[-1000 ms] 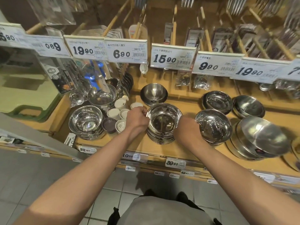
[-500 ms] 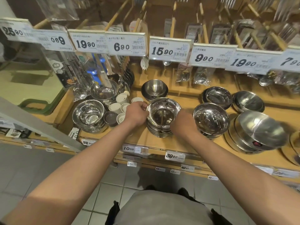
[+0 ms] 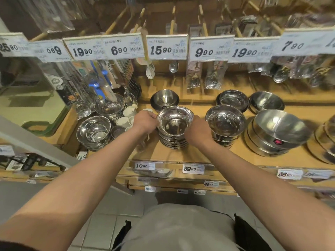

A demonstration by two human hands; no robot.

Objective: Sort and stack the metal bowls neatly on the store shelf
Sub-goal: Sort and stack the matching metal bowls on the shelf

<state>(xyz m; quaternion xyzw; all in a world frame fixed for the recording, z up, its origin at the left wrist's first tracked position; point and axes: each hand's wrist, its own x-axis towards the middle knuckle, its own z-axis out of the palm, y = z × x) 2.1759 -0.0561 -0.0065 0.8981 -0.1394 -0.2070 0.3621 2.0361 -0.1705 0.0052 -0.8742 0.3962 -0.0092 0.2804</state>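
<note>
Both hands are on the centre stack of bowls (image 3: 173, 132), which stands on the wooden shelf (image 3: 199, 156), near its front edge. The left hand (image 3: 145, 122) grips the stack at its left side, fingers curled round the rim of the top bowl (image 3: 175, 120). The right hand (image 3: 196, 130) grips the right side; its fingers are hidden behind the stack, so how they lie is inferred from the closed knuckles.

Change over the last second: the hands have risen from the lower flanks of the stack to the rim level, and they have closed inward. The stack itself keeps its place on the shelf. The rims of the lower bowls show as even rings under the top one, a little offset toward the near side.

Meaning for the task: this stack appears to be in the squaring-up step, with the top bowl being seated or centred on those beneath. It is not yet released.

Neighbouring items:
- A second stack (image 3: 225, 124) stands just to the right, close to the right wrist.
- A single bowl (image 3: 164, 98) sits just behind the gripped stack.
- A left stack (image 3: 93, 131) stands well to the left, with small white cups (image 3: 126, 116) between.
- Larger bowls (image 3: 277, 131) at far right lie tilted, and likely need sorting.
</note>
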